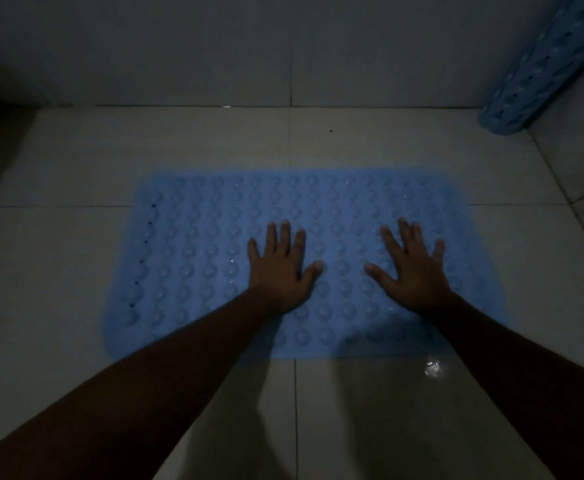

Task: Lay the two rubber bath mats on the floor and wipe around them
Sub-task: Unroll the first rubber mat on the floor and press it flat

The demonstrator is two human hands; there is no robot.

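A light blue rubber bath mat [197, 258] covered in round bumps lies flat on the pale tiled floor in the middle of the view. My left hand [280, 268] rests palm down on its centre, fingers spread. My right hand [413, 268] lies flat on the mat a little to the right, fingers also apart. Neither hand holds anything. A second blue mat [540, 67] with holes leans rolled against the wall in the top right corner.
A grey tiled wall [214, 46] meets the floor just behind the mat. A small wet glint [433, 368] shows on the floor tile near the mat's front right edge. The room is dim, and a dark area fills the far left.
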